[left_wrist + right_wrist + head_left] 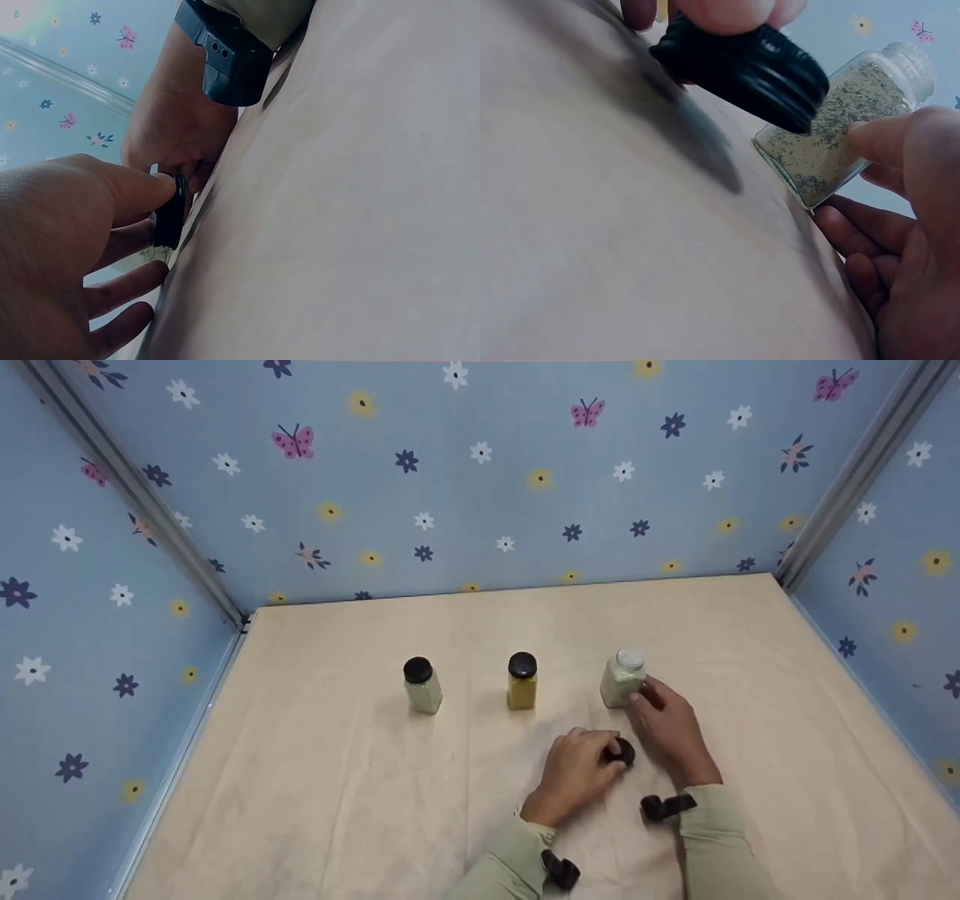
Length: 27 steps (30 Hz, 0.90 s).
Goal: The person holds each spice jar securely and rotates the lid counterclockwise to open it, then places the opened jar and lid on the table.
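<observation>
My left hand [577, 769] pinches a round black screw cap [623, 752] between thumb and fingers, just above the cloth. Seen from the right wrist, the cap [742, 71] is held on edge and its ribbed side shows. My right hand [673, 727] grips the lower part of a square glass spice jar [621, 682], its thumb against one side. That jar stands upright without a black cap, and the right wrist view shows pale and green flecked herbs through the glass [847, 112]. The cap is apart from the jar, nearer to me.
A capped jar with yellow contents [522, 690] stands to the left of the held jar. Farther left is another capped jar with pale green contents [424, 694]. Cream cloth [337, 780] covers the table, and blue flowered panels [480, 495] enclose its back and sides.
</observation>
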Tool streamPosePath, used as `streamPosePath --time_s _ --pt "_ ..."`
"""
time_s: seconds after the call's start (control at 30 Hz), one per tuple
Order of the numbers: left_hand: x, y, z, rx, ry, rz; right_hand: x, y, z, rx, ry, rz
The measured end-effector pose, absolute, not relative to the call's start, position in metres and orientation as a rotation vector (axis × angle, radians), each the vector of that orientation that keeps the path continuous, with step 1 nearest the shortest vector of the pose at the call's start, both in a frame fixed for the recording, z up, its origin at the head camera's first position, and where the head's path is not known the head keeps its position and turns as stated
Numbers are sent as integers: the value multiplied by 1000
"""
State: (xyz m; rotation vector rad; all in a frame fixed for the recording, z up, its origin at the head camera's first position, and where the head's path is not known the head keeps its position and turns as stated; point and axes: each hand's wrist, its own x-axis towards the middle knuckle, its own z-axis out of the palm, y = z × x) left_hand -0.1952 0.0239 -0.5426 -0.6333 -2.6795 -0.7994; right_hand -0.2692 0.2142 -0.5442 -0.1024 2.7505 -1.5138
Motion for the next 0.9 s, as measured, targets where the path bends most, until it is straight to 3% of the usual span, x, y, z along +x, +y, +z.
streamPosePath --time_s 0.9 --pt "-198 20 -551 -587 -2625 -821 -269 211 -546 -117 2794 -1506"
